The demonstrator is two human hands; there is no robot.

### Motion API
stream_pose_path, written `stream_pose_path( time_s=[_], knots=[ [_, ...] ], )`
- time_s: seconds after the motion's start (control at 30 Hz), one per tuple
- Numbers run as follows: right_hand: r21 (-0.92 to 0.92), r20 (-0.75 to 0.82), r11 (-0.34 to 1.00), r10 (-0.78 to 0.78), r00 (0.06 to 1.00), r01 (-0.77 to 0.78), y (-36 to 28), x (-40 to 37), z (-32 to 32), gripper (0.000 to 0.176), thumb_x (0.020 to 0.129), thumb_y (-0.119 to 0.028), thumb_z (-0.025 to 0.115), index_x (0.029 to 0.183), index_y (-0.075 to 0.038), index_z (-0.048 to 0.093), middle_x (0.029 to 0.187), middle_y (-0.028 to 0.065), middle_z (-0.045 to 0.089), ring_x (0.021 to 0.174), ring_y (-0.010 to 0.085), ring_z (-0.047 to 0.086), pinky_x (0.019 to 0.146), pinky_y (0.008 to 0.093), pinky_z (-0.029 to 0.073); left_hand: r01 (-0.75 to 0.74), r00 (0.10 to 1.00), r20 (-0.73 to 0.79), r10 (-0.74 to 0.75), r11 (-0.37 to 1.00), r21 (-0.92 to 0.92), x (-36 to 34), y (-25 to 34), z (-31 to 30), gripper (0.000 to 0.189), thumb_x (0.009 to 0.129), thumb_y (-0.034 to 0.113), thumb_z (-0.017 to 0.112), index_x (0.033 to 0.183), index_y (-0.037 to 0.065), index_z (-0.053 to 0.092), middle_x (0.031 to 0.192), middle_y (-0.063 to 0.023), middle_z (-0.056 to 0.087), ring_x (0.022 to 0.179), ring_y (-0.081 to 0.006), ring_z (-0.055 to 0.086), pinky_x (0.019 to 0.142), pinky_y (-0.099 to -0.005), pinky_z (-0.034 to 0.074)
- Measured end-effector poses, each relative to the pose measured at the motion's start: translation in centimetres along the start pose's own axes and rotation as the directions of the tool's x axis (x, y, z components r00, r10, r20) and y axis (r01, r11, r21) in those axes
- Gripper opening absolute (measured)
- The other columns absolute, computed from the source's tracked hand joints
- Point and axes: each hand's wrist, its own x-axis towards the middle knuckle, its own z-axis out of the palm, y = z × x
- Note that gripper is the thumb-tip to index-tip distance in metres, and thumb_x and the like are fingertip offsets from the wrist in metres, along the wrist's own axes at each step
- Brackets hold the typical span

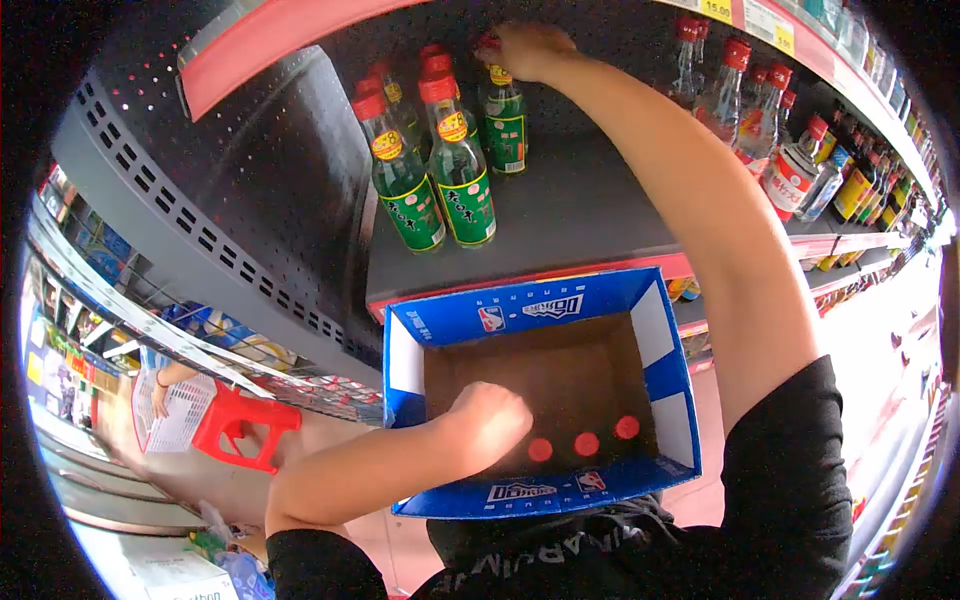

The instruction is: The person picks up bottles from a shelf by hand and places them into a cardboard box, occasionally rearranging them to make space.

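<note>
On the dark shelf, green-labelled bottles [465,195] with red caps stand upright in a group. My right hand [525,52] is closed around the red cap of a bottle [507,130] at the back right of the group, which stands on the shelf. A blue open box [540,305] is in front of my body, below the shelf edge. Inside it, several red caps [586,444] show along the near side. My left hand [492,425] is inside the box with its fingers curled; what it holds, if anything, is hidden.
Clear bottles with red caps [730,90] stand farther right on the shelf. The grey perforated upright [200,225] borders the left side. A red stool [245,428] and another person's hand [160,400] by a white basket [180,415] are at the lower left.
</note>
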Motion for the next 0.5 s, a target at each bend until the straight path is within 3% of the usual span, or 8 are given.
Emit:
stream_pose_path(
  time_s=[0.07, 0.17, 0.27, 0.37, 0.47, 0.5],
  knots=[
    [0.003, -0.101, 1.000, -0.020, 0.995, 0.021, 0.3, 0.3, 1.4, 0.057, 0.088, -0.054, 0.050, 0.122, -0.009, 0.055, 0.121, 0.0149, 0.059, 0.110, 0.0331, 0.058, 0.091, 0.0461, 0.047, 0.001, 1.000, 0.022, -0.001, 1.000, -0.003, 0.0, 0.0, -0.1, 0.012, 0.072, 0.012, 0.058, 0.067, 0.007, 0.068, 0.069, -0.0126, 0.067, 0.069, -0.0281, 0.068, 0.059, -0.0390, 0.055],
    [0.093, -0.060, 0.995, -0.038, 0.998, 0.044, -0.2, -0.1, 1.0, 0.057, 0.089, -0.052, 0.049, 0.125, -0.009, 0.053, 0.122, 0.0146, 0.059, 0.111, 0.0333, 0.057, 0.091, 0.0460, 0.047, 0.010, 0.998, 0.058, -0.009, 1.000, -0.006, 0.0, 0.2, -0.7, 0.013, 0.073, 0.012, 0.057, 0.067, 0.007, 0.068, 0.070, -0.0125, 0.067, 0.069, -0.0278, 0.068, 0.059, -0.0387, 0.055],
    [0.065, -0.197, 0.994, -0.072, 0.978, 0.086, 1.1, 1.0, 3.3, 0.058, 0.089, -0.051, 0.050, 0.128, -0.008, 0.050, 0.123, 0.0127, 0.058, 0.111, 0.0330, 0.057, 0.090, 0.0469, 0.047, 0.003, 0.999, 0.045, -0.003, 1.000, -0.004, 0.1, 0.1, -0.3, 0.013, 0.073, 0.013, 0.057, 0.067, 0.008, 0.067, 0.070, -0.0125, 0.067, 0.069, -0.0276, 0.068, 0.058, -0.0386, 0.055],
    [0.120, 0.007, 0.992, -0.040, 0.999, 0.039, -0.6, -2.4, -1.0, 0.057, 0.089, -0.048, 0.051, 0.127, -0.005, 0.048, 0.120, 0.0181, 0.058, 0.106, 0.0355, 0.059, 0.088, 0.0481, 0.049, -0.003, 1.000, 0.010, 0.003, 1.000, 0.010, 0.1, 0.0, 0.0, 0.013, 0.073, 0.013, 0.057, 0.065, 0.008, 0.066, 0.068, -0.0124, 0.066, 0.068, -0.0274, 0.067, 0.057, -0.0387, 0.054],
    [0.068, -0.068, 0.997, -0.030, 0.997, 0.034, -3.0, -7.4, -4.7, 0.049, 0.089, -0.039, 0.055, 0.122, -0.003, 0.048, 0.108, 0.0245, 0.060, 0.099, 0.0378, 0.061, 0.082, 0.0476, 0.051, -0.007, 0.999, -0.035, 0.008, 1.000, 0.028, -0.2, 0.1, 0.1, 0.010, 0.071, 0.012, 0.059, 0.066, 0.009, 0.067, 0.068, -0.0114, 0.066, 0.068, -0.0262, 0.067, 0.057, -0.0375, 0.054],
    [0.033, -0.111, 0.995, -0.091, 0.990, 0.095, -3.5, -9.7, -5.0, 0.045, 0.088, -0.034, 0.056, 0.118, -0.002, 0.048, 0.100, 0.0246, 0.062, 0.095, 0.0385, 0.062, 0.079, 0.0470, 0.052, -0.009, 0.999, -0.050, 0.010, 0.999, 0.034, -0.2, 0.1, -0.1, 0.007, 0.070, 0.011, 0.061, 0.067, 0.009, 0.068, 0.070, -0.0104, 0.067, 0.068, -0.0251, 0.067, 0.057, -0.0365, 0.054]
  ],
)
